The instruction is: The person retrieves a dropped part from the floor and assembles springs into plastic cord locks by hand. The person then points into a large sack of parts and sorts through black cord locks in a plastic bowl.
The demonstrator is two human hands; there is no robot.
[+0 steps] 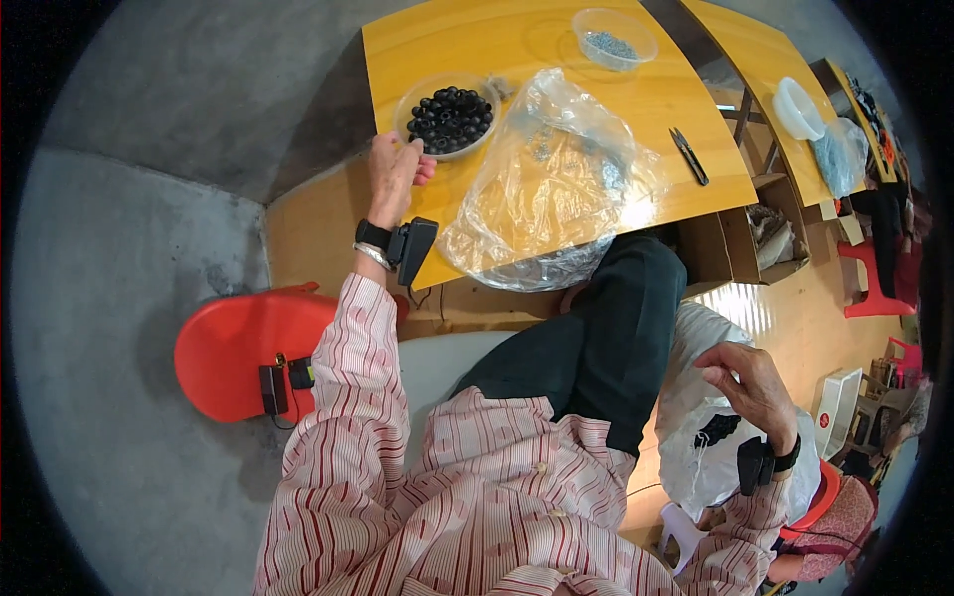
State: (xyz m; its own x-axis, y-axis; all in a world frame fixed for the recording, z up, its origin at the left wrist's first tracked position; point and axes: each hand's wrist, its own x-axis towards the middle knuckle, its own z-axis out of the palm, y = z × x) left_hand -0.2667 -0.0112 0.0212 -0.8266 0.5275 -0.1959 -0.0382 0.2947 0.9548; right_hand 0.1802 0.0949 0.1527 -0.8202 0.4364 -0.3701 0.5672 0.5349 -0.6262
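Note:
My left hand (395, 177) is at the near left edge of a clear round tub (400, 111), its fingers curled and the thumb tip by the rim. Whatever those fingers may hold is too small to make out. Round black beads (452, 117) with holes fill much of the tub. Off to the right, my right hand (747, 385) hovers over a white plastic sack (686, 417), fingers loosely bent and apart from the thumb, nothing seen in them. A black item (717, 429) shows in the sack's mouth.
On the yellow table (477, 40) lie a crumpled clear plastic bag (537, 189), a tub of small grey metal parts (611, 45) and black thread snips (688, 156). A red stool (229, 348) stands left, an open cardboard box (740, 243) right. Another person sits at the far right.

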